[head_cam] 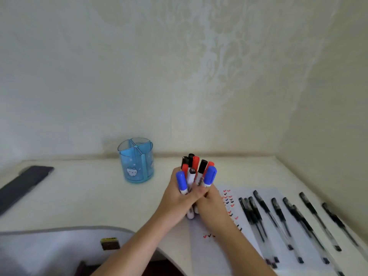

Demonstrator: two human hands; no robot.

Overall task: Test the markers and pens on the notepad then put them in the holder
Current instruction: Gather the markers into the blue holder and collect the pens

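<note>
Markers-to-holder step, I reckon. I've got the whole bundle of markers (199, 172) standing upright, caps up (blue, red, black), with my left hand (177, 202) and right hand (213, 206) both wrapped round the barrels. My fingers (200, 191) are clamped tight on the bunch from both sides, and the bottom ends sit at the left edge of the notepad (223, 250).

The little red, black and blue ticks (229, 200) on the sheet match the cap colours, so my guess is the markers are tested. The holder (136, 162) is back-left on the desk (89, 200), well apart from my hands, and looks empty through its blue walls.

Next up: lift the bunch, carry it left and back, and line it up over one section. The sections look narrow, so I doubt all of them fit in one; probably need to split the bundle. The black pens (288, 218) lie in a row on the notepad to my right, untouched by either hand, so they come later.
</note>
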